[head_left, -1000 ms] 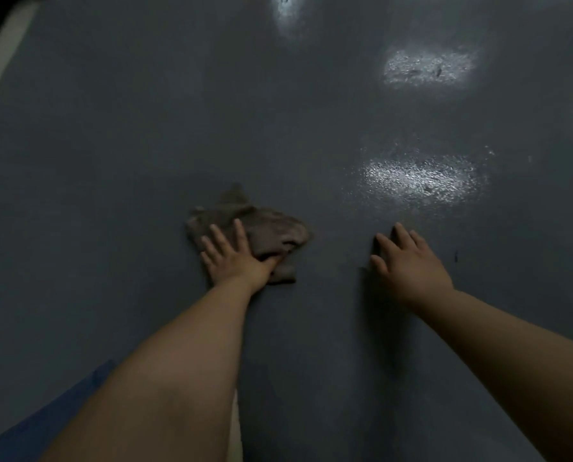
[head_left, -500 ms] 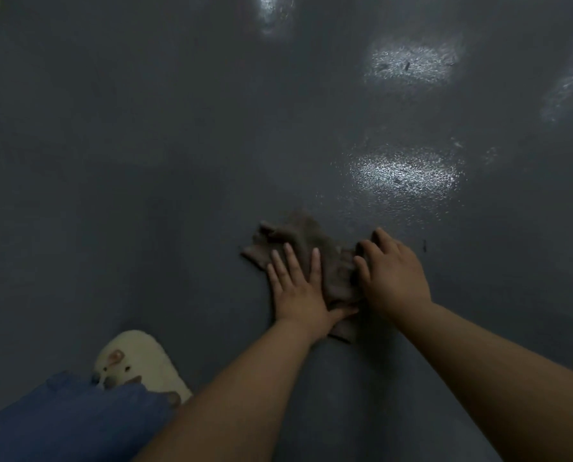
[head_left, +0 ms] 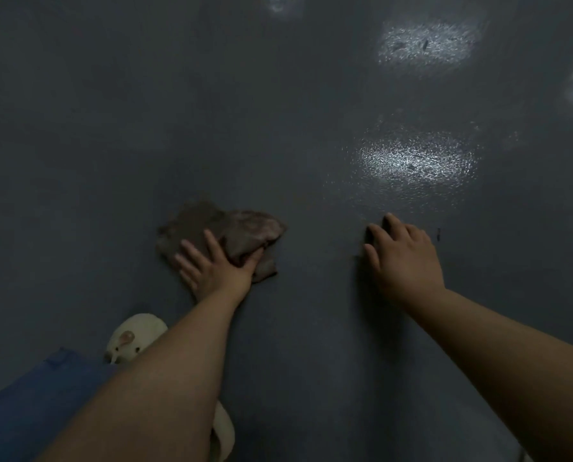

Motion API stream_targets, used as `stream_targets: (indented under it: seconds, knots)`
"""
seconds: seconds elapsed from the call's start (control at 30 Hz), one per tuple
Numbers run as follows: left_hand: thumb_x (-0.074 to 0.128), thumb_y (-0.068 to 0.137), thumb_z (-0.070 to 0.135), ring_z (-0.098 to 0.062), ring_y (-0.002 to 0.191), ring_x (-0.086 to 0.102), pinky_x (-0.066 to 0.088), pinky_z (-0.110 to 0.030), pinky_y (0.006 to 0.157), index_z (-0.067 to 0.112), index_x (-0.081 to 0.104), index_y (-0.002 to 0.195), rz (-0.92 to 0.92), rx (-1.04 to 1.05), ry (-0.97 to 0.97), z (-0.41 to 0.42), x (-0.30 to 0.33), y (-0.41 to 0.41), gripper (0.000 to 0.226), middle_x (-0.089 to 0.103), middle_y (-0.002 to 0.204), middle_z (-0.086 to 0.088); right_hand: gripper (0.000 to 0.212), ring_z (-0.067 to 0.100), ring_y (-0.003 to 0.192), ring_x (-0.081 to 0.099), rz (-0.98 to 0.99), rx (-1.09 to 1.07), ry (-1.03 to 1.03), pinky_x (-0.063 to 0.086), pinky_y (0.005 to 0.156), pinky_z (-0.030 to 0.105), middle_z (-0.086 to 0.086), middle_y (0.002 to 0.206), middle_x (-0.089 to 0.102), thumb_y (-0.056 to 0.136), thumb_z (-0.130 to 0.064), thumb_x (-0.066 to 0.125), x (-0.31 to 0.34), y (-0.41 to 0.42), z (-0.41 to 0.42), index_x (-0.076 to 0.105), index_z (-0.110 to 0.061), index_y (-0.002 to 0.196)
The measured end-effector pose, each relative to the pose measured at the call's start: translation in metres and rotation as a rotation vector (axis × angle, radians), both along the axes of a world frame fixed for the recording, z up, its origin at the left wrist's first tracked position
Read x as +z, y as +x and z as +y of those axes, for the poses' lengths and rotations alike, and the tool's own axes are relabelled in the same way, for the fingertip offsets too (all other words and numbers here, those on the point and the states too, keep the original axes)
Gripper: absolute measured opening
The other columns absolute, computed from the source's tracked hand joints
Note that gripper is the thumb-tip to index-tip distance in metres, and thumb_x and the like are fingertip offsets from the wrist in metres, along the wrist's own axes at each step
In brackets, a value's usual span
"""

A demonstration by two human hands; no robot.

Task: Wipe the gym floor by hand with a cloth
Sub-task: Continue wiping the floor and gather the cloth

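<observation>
under left hand (head_left: 217,268) cloth (head_left: 225,233), right hand (head_left: 403,256) well apart on floor (head_left: 112,128)

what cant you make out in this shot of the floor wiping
Head view only:
- Cloth: the near part is hidden under the left hand.
- Right hand: its palm faces the floor, so contact is unclear.
- White slipper: partly covered by the left forearm.
- Dark speck: too small to identify.
</observation>
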State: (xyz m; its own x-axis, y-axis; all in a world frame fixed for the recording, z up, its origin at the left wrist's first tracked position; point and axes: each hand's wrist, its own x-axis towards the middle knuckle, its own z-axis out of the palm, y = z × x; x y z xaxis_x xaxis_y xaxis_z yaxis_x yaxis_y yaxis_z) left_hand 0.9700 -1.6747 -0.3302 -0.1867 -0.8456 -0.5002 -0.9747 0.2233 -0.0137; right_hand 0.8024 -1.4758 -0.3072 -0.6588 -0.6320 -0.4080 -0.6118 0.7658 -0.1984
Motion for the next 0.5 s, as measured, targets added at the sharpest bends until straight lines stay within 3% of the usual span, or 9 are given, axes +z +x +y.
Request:
stream_targets:
  seconds: [0.07,0.17,0.33,0.5]
  knots:
    - [0.040,0.076,0.079,-0.039,0.143,-0.017,-0.010,-0.045,0.115,0.023,-0.011,0.152,-0.004,0.141,0.008,0.026,0.000,0.011,0.107,-0.020,0.156,-0.018,0.050,0.031,0.138,0.026,-0.020,-0.009,0.008,0.019,0.115,0.042,0.010,0.155,0.022,0.099,-0.041,0.032,0.002,0.002,0.000,0.035,-0.020,0.144]
    - [0.039,0.076,0.079,-0.042,0.142,-0.017,-0.010,-0.047,0.115,0.019,-0.014,0.151,-0.020,0.149,0.061,0.071,0.004,0.015,0.110,-0.021,0.154,-0.022,0.049,0.030,0.138,0.026,-0.031,-0.021,0.003,0.017,0.115,0.041,0.010,0.155,0.023,0.099,-0.040,0.033,0.005,0.008,0.002,0.037,-0.020,0.143]
    - [0.039,0.072,0.083,-0.049,0.139,-0.019,-0.009,-0.053,0.113,0.017,-0.019,0.149,-0.062,-0.056,0.116,0.122,0.009,-0.010,0.117,-0.024,0.150,-0.029,0.048,0.034,0.133,0.034,0.004,-0.062,-0.043,0.022,0.113,0.043,0.014,0.149,0.034,0.099,-0.041,0.032,0.004,0.015,0.014,0.046,-0.016,0.137]
    - [0.044,0.072,0.081,-0.049,0.137,-0.022,-0.012,-0.055,0.112,0.020,-0.021,0.148,-0.008,-0.351,0.160,0.136,0.010,-0.064,0.117,-0.027,0.149,-0.029,0.049,0.042,0.103,0.058,0.073,-0.133,-0.180,0.045,0.093,0.048,0.024,0.118,0.060,0.088,-0.038,0.035,-0.002,0.012,0.028,0.065,-0.004,0.106]
